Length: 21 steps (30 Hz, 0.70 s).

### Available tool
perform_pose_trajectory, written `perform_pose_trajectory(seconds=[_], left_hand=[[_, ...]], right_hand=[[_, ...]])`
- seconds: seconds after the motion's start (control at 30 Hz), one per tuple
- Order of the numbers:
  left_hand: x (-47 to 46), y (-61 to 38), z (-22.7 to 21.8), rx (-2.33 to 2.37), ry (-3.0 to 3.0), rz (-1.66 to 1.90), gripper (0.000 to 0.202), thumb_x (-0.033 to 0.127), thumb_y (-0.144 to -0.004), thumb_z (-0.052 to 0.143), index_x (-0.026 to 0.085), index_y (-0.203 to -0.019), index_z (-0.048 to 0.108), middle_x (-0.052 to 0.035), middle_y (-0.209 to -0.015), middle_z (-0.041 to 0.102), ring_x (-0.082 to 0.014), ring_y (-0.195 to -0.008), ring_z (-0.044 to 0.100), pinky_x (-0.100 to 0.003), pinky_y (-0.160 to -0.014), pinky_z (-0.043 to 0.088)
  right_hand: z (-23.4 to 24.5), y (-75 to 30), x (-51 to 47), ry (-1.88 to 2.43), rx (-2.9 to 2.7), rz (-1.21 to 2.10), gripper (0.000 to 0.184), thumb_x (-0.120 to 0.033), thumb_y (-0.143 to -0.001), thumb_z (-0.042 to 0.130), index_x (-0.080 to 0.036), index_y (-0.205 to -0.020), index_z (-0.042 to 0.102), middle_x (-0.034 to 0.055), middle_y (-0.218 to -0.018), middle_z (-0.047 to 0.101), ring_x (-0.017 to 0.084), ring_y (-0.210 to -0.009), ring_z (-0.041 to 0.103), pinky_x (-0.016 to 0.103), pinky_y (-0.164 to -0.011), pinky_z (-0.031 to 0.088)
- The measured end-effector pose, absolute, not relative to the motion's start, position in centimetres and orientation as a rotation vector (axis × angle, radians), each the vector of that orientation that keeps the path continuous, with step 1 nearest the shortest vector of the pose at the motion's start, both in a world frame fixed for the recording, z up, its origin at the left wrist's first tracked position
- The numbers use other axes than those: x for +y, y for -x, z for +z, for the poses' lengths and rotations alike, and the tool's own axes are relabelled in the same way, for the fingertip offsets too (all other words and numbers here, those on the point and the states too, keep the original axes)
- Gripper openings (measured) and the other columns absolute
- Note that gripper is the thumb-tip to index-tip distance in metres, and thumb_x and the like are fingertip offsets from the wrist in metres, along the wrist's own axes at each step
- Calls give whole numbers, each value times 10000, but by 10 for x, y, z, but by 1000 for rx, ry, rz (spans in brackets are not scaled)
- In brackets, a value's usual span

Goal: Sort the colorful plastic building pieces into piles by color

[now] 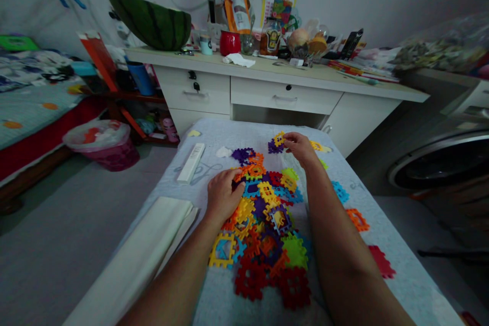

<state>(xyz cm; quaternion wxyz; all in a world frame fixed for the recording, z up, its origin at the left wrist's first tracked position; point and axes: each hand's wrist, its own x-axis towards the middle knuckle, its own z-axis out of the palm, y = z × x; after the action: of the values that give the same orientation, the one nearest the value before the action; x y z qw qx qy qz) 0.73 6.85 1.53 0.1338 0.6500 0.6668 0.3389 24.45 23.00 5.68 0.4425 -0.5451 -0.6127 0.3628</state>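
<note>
Early going, it seems: few loose pieces (340, 192), most in the pile (260, 209)!
Right hand (300, 146) pinches a yellow piece (279, 138); left hand (223, 193) rests at the pile, grip unclear.

Cut watermelon (155, 25) on a white-fronted desk (252, 91), red pot (229, 45), orange pouch (232, 1), pink bin (114, 150), probably a washing machine (399, 132) in shadow

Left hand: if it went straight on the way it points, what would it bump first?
Probably the orange piece just ahead, but how high the left hand is remains hard to tell.
</note>
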Motion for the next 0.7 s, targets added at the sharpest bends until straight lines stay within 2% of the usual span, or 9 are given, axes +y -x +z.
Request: perform_pose_trajectory(seconds=[0.2,0.47,0.7], left_hand=[[70,-7,13,1926,-1885,985,326,283,-844,576,276,-1163,641,-31,-1199,677,-250,-1150,586,-437,-1029,408],[69,-7,14,1923,-1890,987,327,282,-844,572,281,-1164,638,-26,-1195,679,-245,-1143,588,-430,-1033,404],[69,-6,13,1927,-1897,989,327,283,-845,571,286,-1165,635,-27,-1204,676,-250,-1155,586,-440,-1030,403]], right_hand=[[53,-246,234,1397,-1488,840,354,-238,-676,612,-171,-1023,643,54,-965,666,150,-738,611,269,-615,525],[55,-246,233,1416,-1484,859,403,-235,-694,620,-169,-1092,633,81,-1066,660,156,-760,621,299,-652,549],[53,-246,232,1441,-1455,847,464,-221,-709,623,-183,-1171,608,91,-1192,634,151,-775,627,278,-635,550]])
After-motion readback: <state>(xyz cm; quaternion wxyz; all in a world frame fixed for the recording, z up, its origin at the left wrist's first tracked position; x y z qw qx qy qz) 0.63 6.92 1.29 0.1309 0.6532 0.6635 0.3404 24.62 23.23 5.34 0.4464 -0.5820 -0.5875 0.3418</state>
